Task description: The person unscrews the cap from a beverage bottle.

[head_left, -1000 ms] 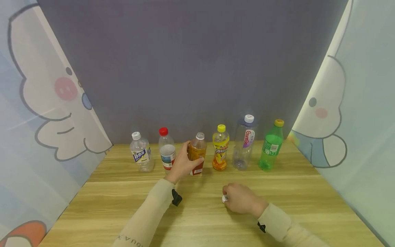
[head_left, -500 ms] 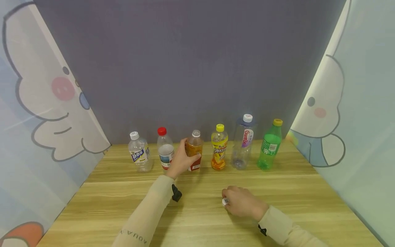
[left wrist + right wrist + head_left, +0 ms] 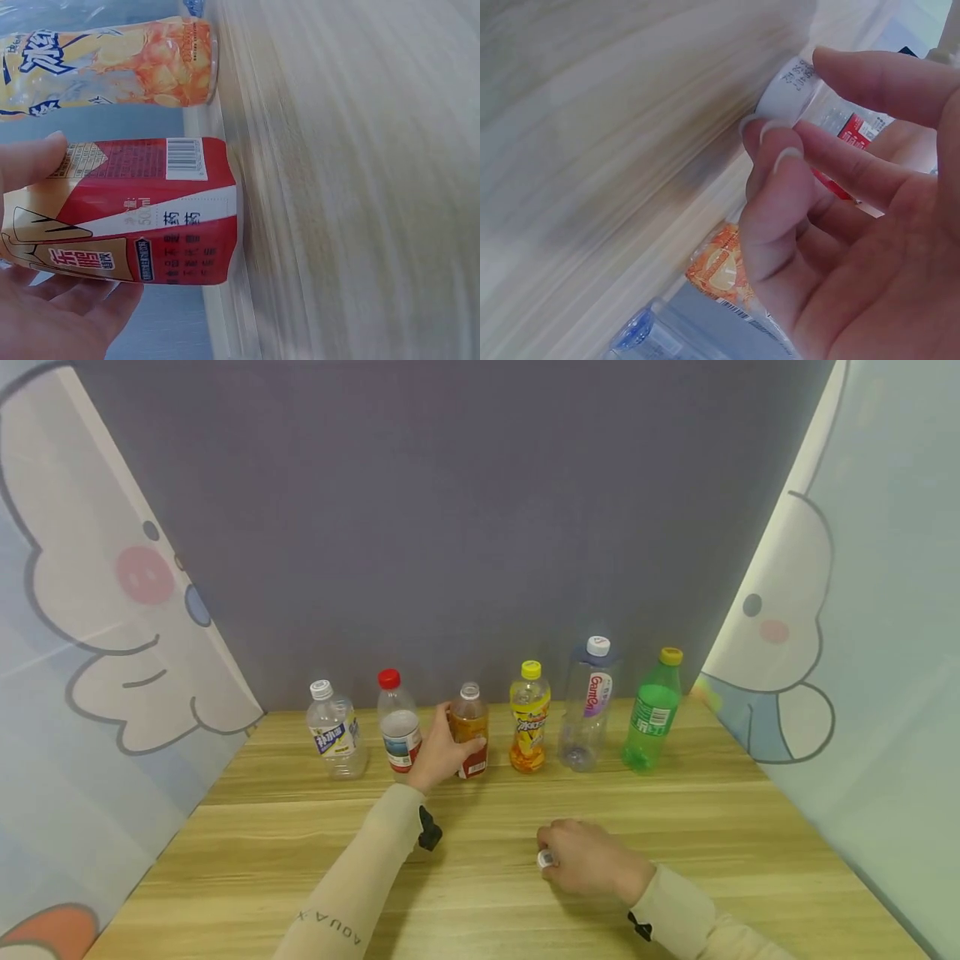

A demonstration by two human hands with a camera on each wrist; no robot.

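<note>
My left hand [image 3: 442, 755] grips a red-and-gold drink bottle [image 3: 471, 727], thumb on one side and fingers round the other. The bottle stands upright in the row, its neck showing no cap. In the left wrist view its red lower label [image 3: 187, 225] faces the camera, with the base at the tabletop. Nearer the front, my right hand [image 3: 585, 857] pinches a white bottle cap [image 3: 546, 858] low over the table. The right wrist view shows the cap [image 3: 786, 91] between thumb and fingertips, printed characters on its side.
Left of the held bottle stand a red-capped bottle [image 3: 400, 727] and a clear white-capped bottle [image 3: 335, 735]. To its right are a yellow-capped bottle [image 3: 529, 718], a tall clear bottle [image 3: 585, 718] and a green bottle [image 3: 654, 718]. A dark panel [image 3: 450, 527] rises behind the wooden table [image 3: 247, 860].
The held bottle has shifted slightly back and left into the row, my left hand still round it. My right hand has come a little toward the front, keeping the cap. The head view has turned slightly.
</note>
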